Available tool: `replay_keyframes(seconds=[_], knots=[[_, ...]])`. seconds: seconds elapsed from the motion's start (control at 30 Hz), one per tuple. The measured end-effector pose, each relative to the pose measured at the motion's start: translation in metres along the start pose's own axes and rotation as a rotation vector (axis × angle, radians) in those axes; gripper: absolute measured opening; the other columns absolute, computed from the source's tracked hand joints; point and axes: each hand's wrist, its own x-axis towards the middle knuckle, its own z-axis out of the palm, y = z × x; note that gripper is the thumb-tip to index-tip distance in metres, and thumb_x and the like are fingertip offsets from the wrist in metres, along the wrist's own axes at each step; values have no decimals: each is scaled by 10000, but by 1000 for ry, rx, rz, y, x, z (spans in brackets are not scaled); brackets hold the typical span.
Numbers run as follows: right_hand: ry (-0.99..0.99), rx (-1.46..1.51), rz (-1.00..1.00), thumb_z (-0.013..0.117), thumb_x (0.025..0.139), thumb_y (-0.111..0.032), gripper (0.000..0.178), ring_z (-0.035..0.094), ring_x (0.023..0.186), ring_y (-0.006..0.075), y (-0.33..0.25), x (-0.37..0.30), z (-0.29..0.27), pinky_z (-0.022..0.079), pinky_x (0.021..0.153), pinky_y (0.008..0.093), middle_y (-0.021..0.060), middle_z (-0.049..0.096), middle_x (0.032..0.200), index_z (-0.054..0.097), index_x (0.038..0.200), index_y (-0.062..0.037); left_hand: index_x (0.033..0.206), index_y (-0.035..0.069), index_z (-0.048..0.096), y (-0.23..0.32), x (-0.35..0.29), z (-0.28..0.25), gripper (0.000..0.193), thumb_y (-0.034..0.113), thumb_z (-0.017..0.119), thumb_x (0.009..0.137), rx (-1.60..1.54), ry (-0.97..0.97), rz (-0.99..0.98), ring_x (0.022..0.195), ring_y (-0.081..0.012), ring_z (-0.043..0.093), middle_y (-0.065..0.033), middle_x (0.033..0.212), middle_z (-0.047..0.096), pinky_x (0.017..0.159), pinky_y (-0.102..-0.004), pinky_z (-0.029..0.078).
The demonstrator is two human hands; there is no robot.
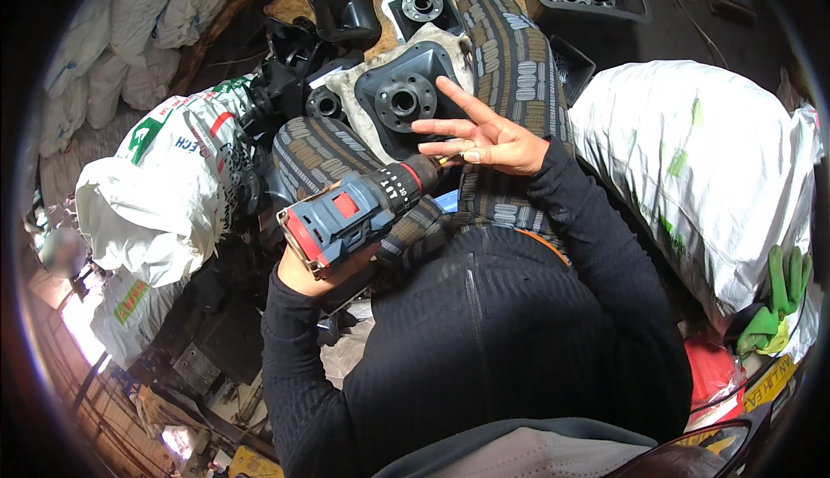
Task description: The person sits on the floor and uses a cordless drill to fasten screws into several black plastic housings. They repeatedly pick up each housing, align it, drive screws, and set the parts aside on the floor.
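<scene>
The hub (385, 102), a black round flange on a square base, lies on a cloth (354, 89) between the thighs; its bore faces up toward the camera; from the chuck (422, 171) of the drill (346, 219) it lies between 11 and 12 o'clock, just beyond; the drill's long axis runs from 8 to 2 o'clock, so its nose points past the hub's near right side rather than at the bore. The left hand (298, 277) seems wrapped round the drill's grip, fingers hidden below; the right hand (510, 145) is nearer the hub, which lies at its 10 o'clock; it is spread, two fingertips over the hub's right edge, thumb beside the bit (447, 161); whether they touch I cannot tell.

Around the hub, a ring (324, 105) sits at 9, a black cup (346, 15) at 11, a second hub (424, 4) just past 12; the right thigh (510, 54) bounds it at 2, the left thigh (316, 145) at 8; open room seems greatest straight above its face.
</scene>
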Motion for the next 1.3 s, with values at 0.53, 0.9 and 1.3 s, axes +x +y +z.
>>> replay_keyframes(seconds=[0.53,0.9,1.3], knots=[[-165,232,266,613,884,-52,932,417,1326,367,-21,10,-15,423,1026,430,275,281,1495,-32,1535,-223,1156,151,607,-1,-11,-6,474,219,757,712,63,-136,-59,983,-270,627,-59,1098,631,839,-405,511],[-259,199,447,661,854,-96,985,513,1237,369,-23,18,-12,479,981,430,273,340,1465,-37,1534,-243,1181,89,592,14,9,-20,508,143,741,698,-328,-182,-216,1074,-261,606,-83,1166,620,934,-341,476],[-321,357,468,643,833,-52,986,578,1146,396,-9,23,-16,548,887,438,284,349,1453,-26,1533,-236,1240,50,570,17,-16,2,545,111,743,727,-574,25,-303,895,-240,696,-119,1149,658,775,-296,551]])
